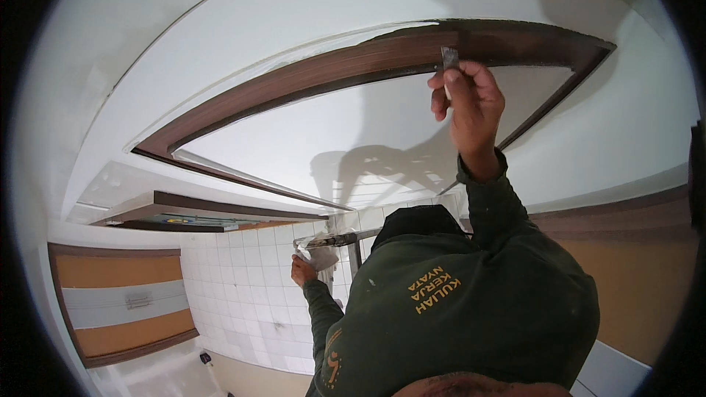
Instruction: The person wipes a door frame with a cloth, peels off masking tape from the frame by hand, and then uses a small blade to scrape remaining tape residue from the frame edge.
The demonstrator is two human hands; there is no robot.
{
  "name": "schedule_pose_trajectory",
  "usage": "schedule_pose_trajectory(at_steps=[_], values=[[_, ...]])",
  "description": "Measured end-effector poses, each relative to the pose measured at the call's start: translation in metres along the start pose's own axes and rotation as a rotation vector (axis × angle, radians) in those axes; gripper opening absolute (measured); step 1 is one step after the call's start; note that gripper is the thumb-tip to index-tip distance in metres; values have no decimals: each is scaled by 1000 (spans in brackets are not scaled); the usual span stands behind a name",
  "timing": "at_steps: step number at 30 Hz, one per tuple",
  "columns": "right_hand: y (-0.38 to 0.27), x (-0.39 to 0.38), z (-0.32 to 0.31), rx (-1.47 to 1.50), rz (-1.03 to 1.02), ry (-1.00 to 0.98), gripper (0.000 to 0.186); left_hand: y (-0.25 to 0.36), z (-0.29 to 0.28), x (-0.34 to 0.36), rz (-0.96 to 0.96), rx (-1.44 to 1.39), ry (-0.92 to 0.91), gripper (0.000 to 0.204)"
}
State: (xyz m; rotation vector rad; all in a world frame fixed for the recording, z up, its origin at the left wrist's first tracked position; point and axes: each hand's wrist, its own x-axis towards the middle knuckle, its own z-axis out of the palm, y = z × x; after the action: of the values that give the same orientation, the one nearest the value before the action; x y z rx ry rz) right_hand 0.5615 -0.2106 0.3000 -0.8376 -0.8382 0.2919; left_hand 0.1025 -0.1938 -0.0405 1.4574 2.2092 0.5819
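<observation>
My right hand (476,106) is raised to the brown wooden frame (331,66) ahead of me. Its fingers pinch a small flat tool (450,56) with a short grey end, which overlaps the frame's upper strip. Whether that end is a brush or a blade is too small to tell. Lower and to the left, my left hand (303,270) is closed on a whitish, crumpled-looking thing (321,256) with a greyish patch. Its kind does not show clearly. A pale, uneven line runs along part of the frame's upper edge.
White panelling (412,114) fills the frame, with my shadow on it. A metal bar (356,254) stands close to my left arm. White square tiles (243,287) spread out below. At far left is a brown-edged panel with orange and grey bands (121,268).
</observation>
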Motion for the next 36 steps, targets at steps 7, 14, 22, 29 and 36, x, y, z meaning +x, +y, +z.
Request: schedule_pose_trajectory(at_steps=[7,14,22,29,36], values=[[-7,26,2,-114,-15,25,12,-4,-1,3,-49,88,23,63],[4,32,-1,-121,-16,107,11,-1,-2,3,-72,37,50,63],[16,34,-3,-62,-63,114,9,5,-1,3,-79,101,24,67],[21,33,-4,-56,-119,108,8,7,0,2,-98,24,17,68],[22,34,-2,-97,-161,85,9,3,0,4,-100,65,41,68]])
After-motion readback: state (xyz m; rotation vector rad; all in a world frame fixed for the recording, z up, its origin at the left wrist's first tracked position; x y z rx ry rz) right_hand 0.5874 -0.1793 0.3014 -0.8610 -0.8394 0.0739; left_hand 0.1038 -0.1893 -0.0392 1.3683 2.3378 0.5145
